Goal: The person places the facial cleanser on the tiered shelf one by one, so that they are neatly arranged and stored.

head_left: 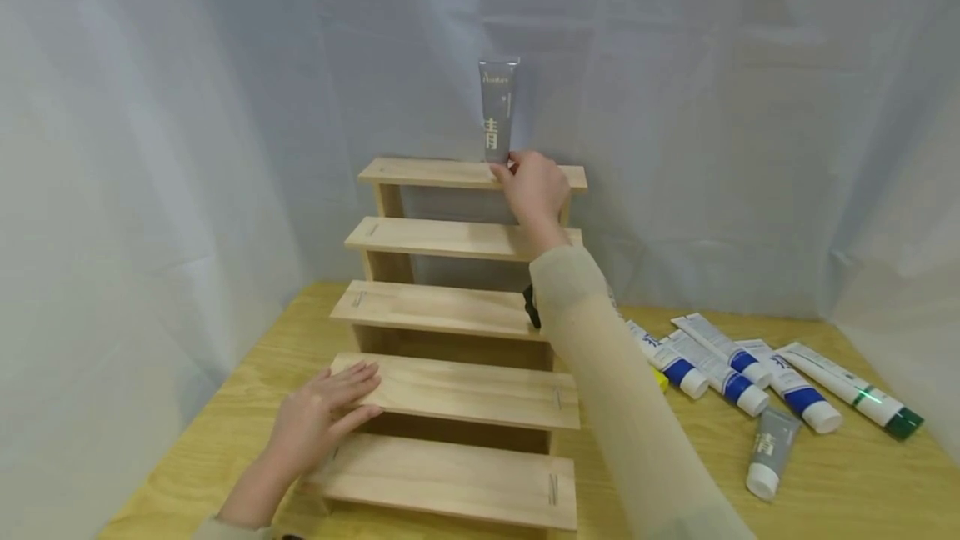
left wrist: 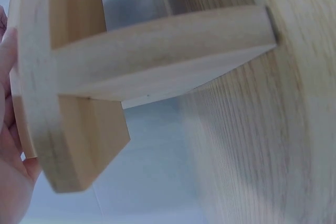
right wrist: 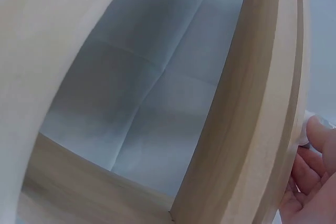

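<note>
A grey squeeze tube [head_left: 497, 111] with a pale printed character stands upright, cap end down, at the top step of a wooden stepped rack [head_left: 442, 236]. My right hand [head_left: 536, 186] pinches it low down, by the cap. In the right wrist view the thumb and fingers [right wrist: 315, 169] show at the white cap [right wrist: 305, 128] beyond the top board. With fingers stretched out, my left hand [head_left: 318, 415] rests on the left end of the second step from the bottom. The left wrist view shows that hand [left wrist: 10, 145] against the rack's side [left wrist: 157, 51].
Right of the rack on the wooden table [head_left: 862, 498] lie several white-and-blue tubes [head_left: 720, 373], a white tube with a green cap [head_left: 855, 386] and another grey tube [head_left: 772, 452]. A black object [head_left: 531, 307] is partly hidden behind my right sleeve. Pale sheeting [head_left: 675, 107] hangs behind.
</note>
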`<state>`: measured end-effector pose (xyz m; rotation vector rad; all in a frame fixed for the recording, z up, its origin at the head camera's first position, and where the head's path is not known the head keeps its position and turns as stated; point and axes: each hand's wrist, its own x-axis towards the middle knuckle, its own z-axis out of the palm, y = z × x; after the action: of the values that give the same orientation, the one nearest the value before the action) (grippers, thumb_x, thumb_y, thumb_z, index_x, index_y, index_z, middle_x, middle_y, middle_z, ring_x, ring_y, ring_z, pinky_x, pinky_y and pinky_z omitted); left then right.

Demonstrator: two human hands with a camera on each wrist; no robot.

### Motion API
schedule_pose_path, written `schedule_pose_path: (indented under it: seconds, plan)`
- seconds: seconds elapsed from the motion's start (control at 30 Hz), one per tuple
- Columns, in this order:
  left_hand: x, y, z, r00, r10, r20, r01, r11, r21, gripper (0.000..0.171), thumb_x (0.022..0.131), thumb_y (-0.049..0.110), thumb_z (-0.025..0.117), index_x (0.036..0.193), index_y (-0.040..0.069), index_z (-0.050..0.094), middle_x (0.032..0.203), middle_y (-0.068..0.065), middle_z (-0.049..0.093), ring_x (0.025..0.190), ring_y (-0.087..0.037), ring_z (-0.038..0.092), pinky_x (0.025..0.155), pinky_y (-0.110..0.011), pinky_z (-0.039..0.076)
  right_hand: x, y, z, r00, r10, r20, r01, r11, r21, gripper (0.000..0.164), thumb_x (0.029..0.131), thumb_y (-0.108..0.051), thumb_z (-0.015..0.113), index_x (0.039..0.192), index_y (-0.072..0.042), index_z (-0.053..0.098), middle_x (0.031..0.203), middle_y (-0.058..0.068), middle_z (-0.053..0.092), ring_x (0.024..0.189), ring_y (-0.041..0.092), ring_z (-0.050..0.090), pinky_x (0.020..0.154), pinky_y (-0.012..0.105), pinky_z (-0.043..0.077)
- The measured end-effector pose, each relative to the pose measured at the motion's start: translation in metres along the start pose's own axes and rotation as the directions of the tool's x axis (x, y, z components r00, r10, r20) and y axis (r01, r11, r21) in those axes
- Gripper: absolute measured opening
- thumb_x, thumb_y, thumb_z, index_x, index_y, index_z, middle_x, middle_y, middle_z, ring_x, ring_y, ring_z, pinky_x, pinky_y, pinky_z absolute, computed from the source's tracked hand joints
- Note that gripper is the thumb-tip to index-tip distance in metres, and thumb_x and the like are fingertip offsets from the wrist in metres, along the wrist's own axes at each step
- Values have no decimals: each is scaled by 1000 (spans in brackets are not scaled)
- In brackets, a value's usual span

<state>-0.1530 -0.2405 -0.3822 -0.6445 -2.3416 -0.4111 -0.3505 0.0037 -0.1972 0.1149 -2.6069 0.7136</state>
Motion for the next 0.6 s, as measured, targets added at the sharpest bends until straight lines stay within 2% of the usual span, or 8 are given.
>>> schedule_pose_path:
  seconds: [0.17, 0.37, 0.47, 0.6]
  plan:
    - [0, -1, 1, 1000, 9, 1, -9, 1000, 0, 39, 70, 31, 70, 98, 4, 68, 107, -6, 62, 98, -22, 59, 84, -52, 42, 0, 0, -1, 1000, 0, 15, 0, 1000, -11, 30, 85, -48, 52, 92, -21, 64, 84, -5, 62, 73, 16, 55, 58, 34, 44]
    - [0, -3, 3, 1000, 10, 5, -10, 1000, -1, 39, 70, 31, 70, 97, 4, 68, 107, -7, 62, 98, -23, 59, 84, -52, 42, -1, 1, -2, 1000, -10, 19, 9, 1000, 21, 28, 83, -46, 56, 88, -19, 62, 85, -6, 63, 74, 15, 55, 61, 34, 44]
    - [0, -3, 5, 1000, 10, 10, -10, 1000, -1, 39, 70, 31, 69, 98, 4, 68, 107, -7, 62, 98, -23, 58, 85, -52, 41, -2, 2, -1, 1000, -4, 20, 3, 999, 44, 29, 81, -44, 58, 94, -19, 63, 86, -6, 63, 76, 15, 55, 63, 34, 45]
    - [0, -4, 6, 1000, 6, 13, -6, 1000, -2, 39, 70, 30, 70, 98, 4, 67, 107, -7, 62, 98, -23, 58, 85, -53, 41, -4, 4, -2, 999, 3, 37, -6, 995, 96, 40, 80, -42, 58, 113, -18, 59, 98, -5, 63, 88, 17, 56, 69, 34, 46]
